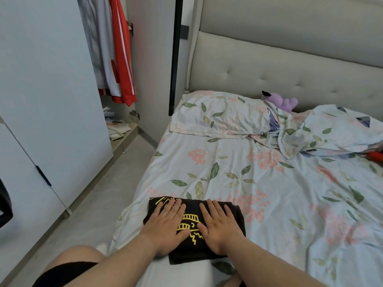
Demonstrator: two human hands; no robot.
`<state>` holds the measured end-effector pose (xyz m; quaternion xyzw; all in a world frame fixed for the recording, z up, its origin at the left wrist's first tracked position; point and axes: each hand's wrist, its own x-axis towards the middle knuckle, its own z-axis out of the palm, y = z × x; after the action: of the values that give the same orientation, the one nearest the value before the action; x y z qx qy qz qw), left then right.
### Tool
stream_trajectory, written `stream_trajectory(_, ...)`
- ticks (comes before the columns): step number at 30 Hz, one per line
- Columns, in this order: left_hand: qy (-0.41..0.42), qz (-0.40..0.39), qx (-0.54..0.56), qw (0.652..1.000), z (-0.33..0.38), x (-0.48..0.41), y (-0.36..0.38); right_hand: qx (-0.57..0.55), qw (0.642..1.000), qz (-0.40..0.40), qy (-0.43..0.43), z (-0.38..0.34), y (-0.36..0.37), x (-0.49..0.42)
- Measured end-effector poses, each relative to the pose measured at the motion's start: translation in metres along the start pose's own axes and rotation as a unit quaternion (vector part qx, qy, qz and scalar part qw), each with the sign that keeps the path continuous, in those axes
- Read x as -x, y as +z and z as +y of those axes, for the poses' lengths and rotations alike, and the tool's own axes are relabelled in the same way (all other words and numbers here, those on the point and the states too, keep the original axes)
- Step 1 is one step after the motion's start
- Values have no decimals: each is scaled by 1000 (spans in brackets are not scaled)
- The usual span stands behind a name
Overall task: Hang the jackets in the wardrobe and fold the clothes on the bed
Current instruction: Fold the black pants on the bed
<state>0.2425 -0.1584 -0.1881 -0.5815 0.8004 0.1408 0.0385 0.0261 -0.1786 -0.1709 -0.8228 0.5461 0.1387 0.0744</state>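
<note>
A black garment with a yellow print (pixel 189 221) lies folded into a small rectangle at the near left corner of the bed (pixel 259 183). My left hand (pixel 167 224) rests flat on its left half, fingers spread. Flat on the right half lies my right hand (pixel 219 226). Neither hand grips the cloth. In the open wardrobe (pixel 122 59) at the far left hang a red jacket with white stripes (pixel 122 50) and a grey garment (pixel 97 38).
A flowered pillow (pixel 219 114) and a crumpled duvet (pixel 323 129) lie at the head of the bed, with a purple soft toy (pixel 279 101) behind them. The white wardrobe door (pixel 51 90) stands open on the left. A narrow grey floor strip (pixel 103 193) runs between wardrobe and bed.
</note>
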Motion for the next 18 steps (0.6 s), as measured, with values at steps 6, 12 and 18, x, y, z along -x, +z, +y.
stream_trajectory(6, -224, 216, 191, 931, 6, 18, -5, -136, 970, 106, 172, -3, -10, 8)
stream_trajectory(12, -319, 108, 611, 717, -12, 28, -34, -634, 671, 10, 385, 31, -42, 31)
stream_trajectory(18, -279, -73, 727, 624, -26, 39, -48, -726, 608, -138, 288, 43, -58, 55)
